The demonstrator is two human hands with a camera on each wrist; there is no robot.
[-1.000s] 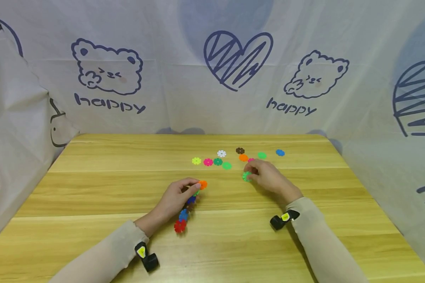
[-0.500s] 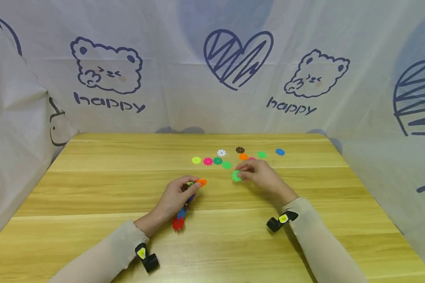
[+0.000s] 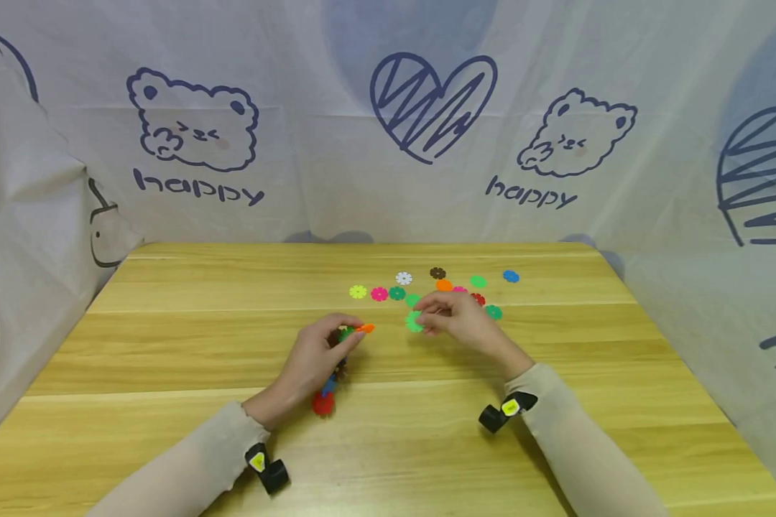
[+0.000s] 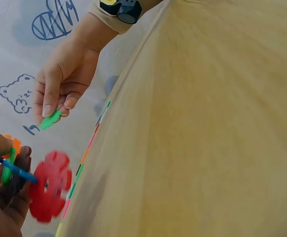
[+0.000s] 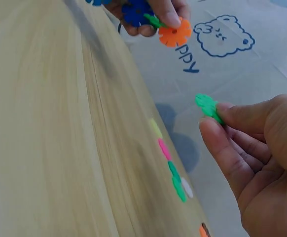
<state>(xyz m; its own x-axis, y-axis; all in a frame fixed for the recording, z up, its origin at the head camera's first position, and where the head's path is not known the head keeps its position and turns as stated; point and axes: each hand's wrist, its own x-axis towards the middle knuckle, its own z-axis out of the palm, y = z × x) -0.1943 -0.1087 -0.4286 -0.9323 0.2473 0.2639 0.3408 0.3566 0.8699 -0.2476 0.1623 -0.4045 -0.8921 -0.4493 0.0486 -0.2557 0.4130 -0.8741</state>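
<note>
Currently L fingers (image 3: 336,321) pinch disc chain (image 3: 340,368), R fingers (image 5: 223,149) pinch grn disc (image 5: 207,105).

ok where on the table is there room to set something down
The table is bare left of the left hand, at the near side between the left sleeve and right sleeve, and right of the right sleeve. Crowded: beyond and beside the right hand, from the yellow notched disc to the far blue notched disc.

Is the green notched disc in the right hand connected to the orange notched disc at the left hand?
No, the right wrist view shows the green notched disc in the right hand clearly apart from the orange notched disc.
</note>
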